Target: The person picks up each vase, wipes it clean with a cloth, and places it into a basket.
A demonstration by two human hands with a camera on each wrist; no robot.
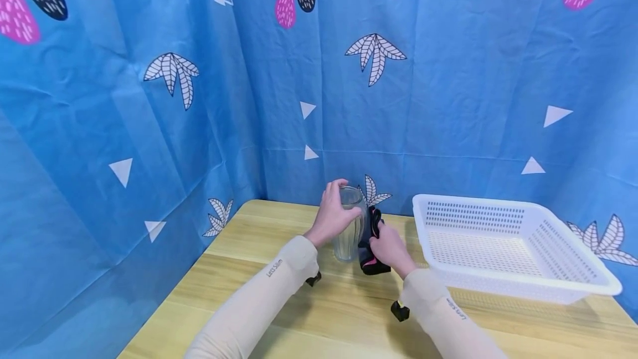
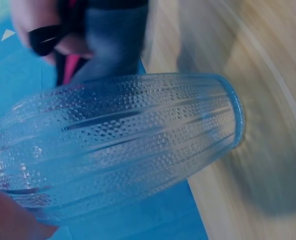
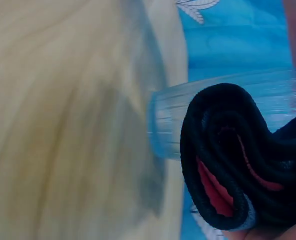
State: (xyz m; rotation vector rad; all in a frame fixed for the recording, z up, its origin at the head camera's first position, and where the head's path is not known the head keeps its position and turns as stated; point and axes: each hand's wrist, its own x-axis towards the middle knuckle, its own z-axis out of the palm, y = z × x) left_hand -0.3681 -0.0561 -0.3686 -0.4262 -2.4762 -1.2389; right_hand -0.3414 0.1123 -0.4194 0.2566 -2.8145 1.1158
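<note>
My left hand [image 1: 333, 212] grips a tall clear glass vase [image 1: 348, 245] near its rim, thumb on one side and fingers on the other. In the left wrist view the vase [image 2: 123, 135] shows lengthwise ribs and a pebbled texture, its base close over the wooden table. Right beside it, my right hand [image 1: 392, 247] holds a rolled black cloth wrap [image 1: 374, 268] with pink lining and a grey-blue panel. The right wrist view shows the end of the wrap [image 3: 191, 150] in coiled layers, overlapping part of the vase [image 3: 170, 117].
A white perforated plastic basket [image 1: 498, 287] stands on the right of the wooden table [image 1: 269, 226]. A blue patterned curtain [image 1: 349, 115] hangs behind the table and along its left side. Small black devices hang below both wrists.
</note>
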